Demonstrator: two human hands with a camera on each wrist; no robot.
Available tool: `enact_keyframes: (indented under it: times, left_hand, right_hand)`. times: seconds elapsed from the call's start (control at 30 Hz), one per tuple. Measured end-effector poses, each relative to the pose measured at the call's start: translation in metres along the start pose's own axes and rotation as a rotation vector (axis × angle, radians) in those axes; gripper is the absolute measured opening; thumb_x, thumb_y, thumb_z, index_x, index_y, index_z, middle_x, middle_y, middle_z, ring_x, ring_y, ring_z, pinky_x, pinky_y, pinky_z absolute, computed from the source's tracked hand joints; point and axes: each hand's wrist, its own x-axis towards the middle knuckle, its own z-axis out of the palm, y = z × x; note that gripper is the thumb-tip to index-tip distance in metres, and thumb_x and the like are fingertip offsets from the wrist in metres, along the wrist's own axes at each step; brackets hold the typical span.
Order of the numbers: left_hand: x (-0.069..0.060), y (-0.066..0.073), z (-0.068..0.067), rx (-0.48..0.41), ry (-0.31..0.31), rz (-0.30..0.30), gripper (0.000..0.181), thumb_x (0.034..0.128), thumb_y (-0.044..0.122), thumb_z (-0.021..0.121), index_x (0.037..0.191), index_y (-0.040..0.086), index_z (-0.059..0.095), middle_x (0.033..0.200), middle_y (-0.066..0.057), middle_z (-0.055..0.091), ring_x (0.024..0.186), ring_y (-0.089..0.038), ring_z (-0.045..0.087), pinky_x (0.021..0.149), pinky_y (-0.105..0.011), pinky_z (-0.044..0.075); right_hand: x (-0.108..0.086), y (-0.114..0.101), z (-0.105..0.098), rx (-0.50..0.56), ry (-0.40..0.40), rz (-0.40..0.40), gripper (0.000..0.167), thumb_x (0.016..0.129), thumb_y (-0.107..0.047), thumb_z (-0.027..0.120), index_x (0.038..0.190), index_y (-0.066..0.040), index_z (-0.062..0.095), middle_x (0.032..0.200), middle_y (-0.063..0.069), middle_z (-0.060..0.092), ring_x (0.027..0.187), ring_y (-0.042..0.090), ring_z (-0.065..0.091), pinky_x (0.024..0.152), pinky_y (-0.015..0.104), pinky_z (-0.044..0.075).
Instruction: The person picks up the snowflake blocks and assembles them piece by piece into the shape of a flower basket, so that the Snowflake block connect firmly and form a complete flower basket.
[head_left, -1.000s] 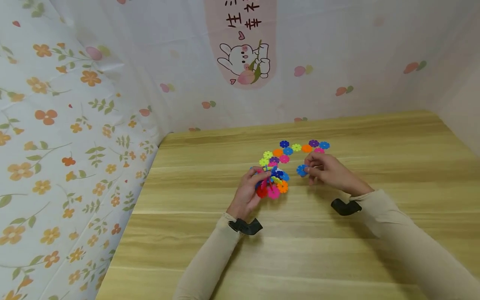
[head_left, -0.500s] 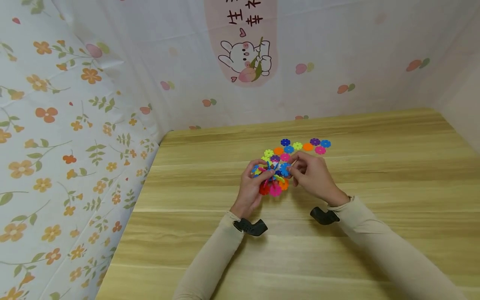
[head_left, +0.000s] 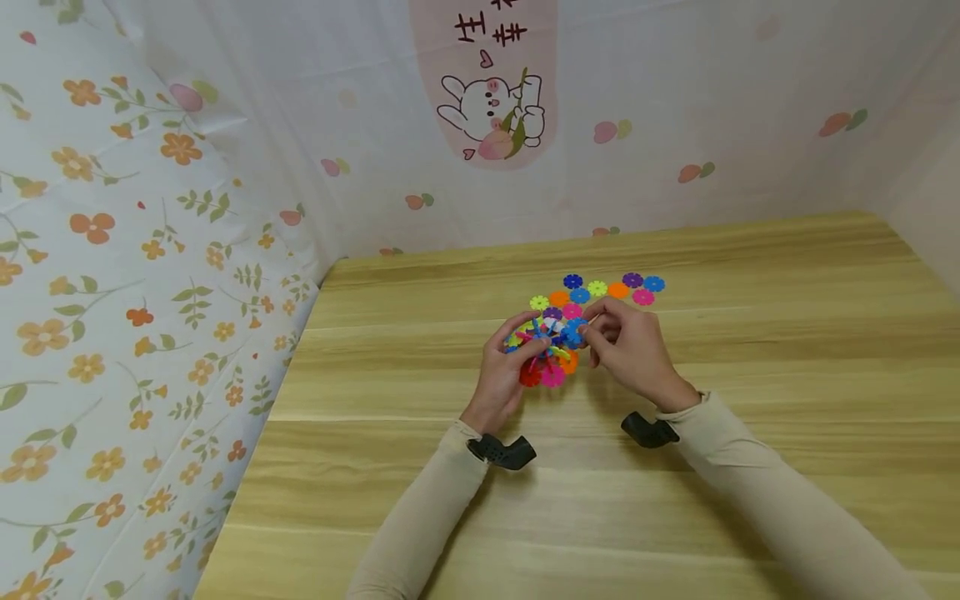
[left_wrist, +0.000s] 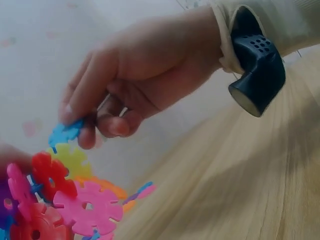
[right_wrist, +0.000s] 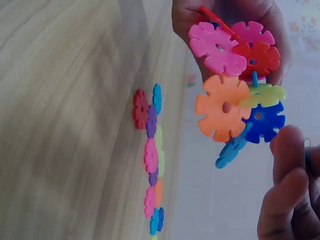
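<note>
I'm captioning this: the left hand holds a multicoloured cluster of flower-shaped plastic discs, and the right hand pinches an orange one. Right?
Not orange: the right hand pinches a blue flower-shaped plastic disc, as the head view shows. The rest stands.

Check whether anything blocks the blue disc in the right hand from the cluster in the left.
Nothing visible does: the blue flower disc, pinched by the right hand, is right beside the cluster of flower discs in the left hand. Whether they touch is unclear.
</note>
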Motion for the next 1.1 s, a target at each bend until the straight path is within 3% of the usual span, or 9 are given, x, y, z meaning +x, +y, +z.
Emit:
enact_keyframes:
  times: [0.23,0.33,0.43,0.53,0.6,0.73,0.8,0.9,1.1]
  left_hand:
    - [-0.001,-0.003,0.000,0.076,0.002,-0.002,0.040,0.0913,0.002,0.068,0.130,0.009,0.063,0.137,-0.023,0.051,0.096,-0.017,0.065,0.083,-0.026,0.057]
    - [0.000,-0.002,-0.002,0.119,-0.007,0.009,0.040,0.0909,0.003,0.069,0.130,0.008,0.062,0.139,-0.020,0.048,0.094,-0.015,0.064,0.081,-0.024,0.057]
    - [0.000,0.002,-0.006,0.178,-0.041,-0.004,0.042,0.0911,0.004,0.069,0.132,0.005,0.060,0.137,-0.017,0.049,0.091,-0.015,0.063,0.078,-0.022,0.056]
    - [0.001,0.006,-0.012,0.225,-0.070,-0.025,0.045,0.0917,0.004,0.069,0.135,0.003,0.057,0.136,-0.013,0.047,0.087,-0.014,0.063,0.075,-0.021,0.056]
    - [0.001,0.009,-0.017,0.232,-0.071,-0.046,0.045,0.0924,0.003,0.067,0.135,0.001,0.054,0.132,-0.014,0.048,0.084,-0.014,0.063,0.073,-0.021,0.056]
    - [0.003,0.010,-0.025,0.201,-0.053,-0.100,0.037,0.0934,-0.001,0.064,0.129,-0.001,0.055,0.131,-0.012,0.047,0.082,-0.012,0.064,0.072,-0.020,0.056]
    - [0.003,0.008,-0.028,0.183,-0.059,-0.121,0.033,0.0934,-0.002,0.063,0.126,-0.001,0.057,0.131,-0.013,0.047,0.084,-0.012,0.064,0.074,-0.020,0.056]
    - [0.005,0.004,-0.029,0.171,-0.070,-0.123,0.031,0.0931,-0.002,0.064,0.124,-0.001,0.060,0.135,-0.011,0.046,0.090,-0.013,0.065,0.078,-0.021,0.056]
    - [0.005,0.004,-0.024,0.187,-0.078,-0.149,0.032,0.0928,0.000,0.065,0.125,0.003,0.061,0.138,-0.013,0.045,0.096,-0.014,0.064,0.081,-0.021,0.055]
  right_hand:
    - [-0.001,-0.002,0.005,-0.046,-0.035,-0.047,0.009,0.091,0.006,0.065,0.093,0.001,0.057,0.069,0.011,0.068,0.049,0.022,0.063,0.054,0.022,0.053]
    - [0.001,-0.002,0.004,-0.011,-0.066,-0.026,0.009,0.092,0.005,0.064,0.092,0.000,0.056,0.067,0.012,0.067,0.050,0.021,0.064,0.053,0.023,0.054]
    - [0.005,0.003,-0.003,0.078,-0.183,0.039,0.006,0.098,-0.002,0.059,0.092,0.000,0.056,0.069,0.016,0.068,0.054,0.027,0.065,0.052,0.031,0.055]
    - [0.016,0.013,-0.020,0.102,-0.318,0.119,0.019,0.104,-0.011,0.049,0.096,0.002,0.060,0.079,0.021,0.069,0.062,0.034,0.067,0.052,0.037,0.055]
    - [0.028,0.025,-0.034,0.004,-0.352,0.153,0.024,0.106,-0.013,0.047,0.100,0.004,0.063,0.088,0.022,0.070,0.067,0.035,0.068,0.055,0.038,0.055]
    - [0.052,0.051,-0.057,-0.418,-0.332,0.187,0.024,0.100,-0.009,0.052,0.114,0.006,0.065,0.109,0.027,0.067,0.089,0.040,0.066,0.071,0.046,0.055]
    - [0.058,0.062,-0.063,-0.583,-0.342,0.206,0.032,0.095,-0.009,0.055,0.123,0.005,0.063,0.119,0.031,0.061,0.101,0.045,0.060,0.074,0.052,0.054]
    - [0.060,0.076,-0.064,-0.684,-0.358,0.249,0.043,0.093,-0.014,0.055,0.132,0.001,0.058,0.123,0.035,0.053,0.105,0.048,0.054,0.070,0.056,0.054]
    - [0.066,0.087,-0.049,-0.784,-0.336,0.205,0.042,0.095,-0.025,0.061,0.131,-0.003,0.061,0.112,0.030,0.049,0.083,0.036,0.053,0.056,0.047,0.052]
